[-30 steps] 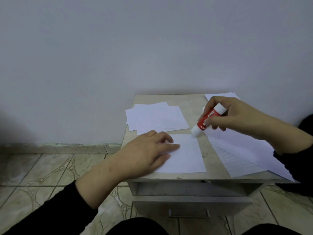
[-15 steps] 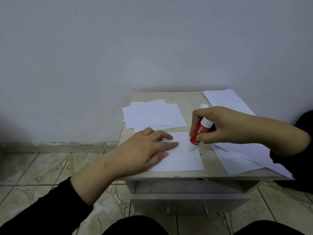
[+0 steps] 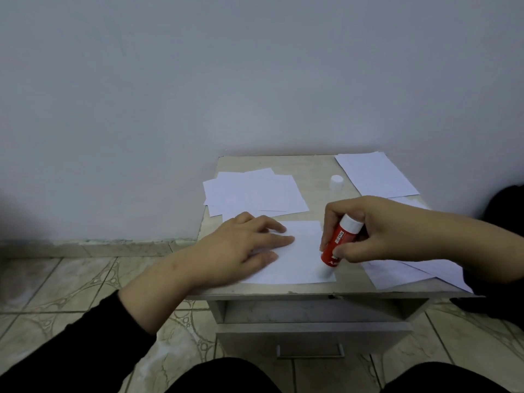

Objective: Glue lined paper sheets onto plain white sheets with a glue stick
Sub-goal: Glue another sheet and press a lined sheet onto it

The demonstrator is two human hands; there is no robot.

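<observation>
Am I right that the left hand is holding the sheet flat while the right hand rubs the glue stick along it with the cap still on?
Not quite: the head view shows the white cap standing apart on the tabletop. The rest holds: the left hand presses the sheet flat while the right hand rubs the glue stick along it.

Both arms wear long black sleeves [image 3: 71, 344] pushed up off the bare wrists; black trousers [image 3: 224, 375] below
</observation>
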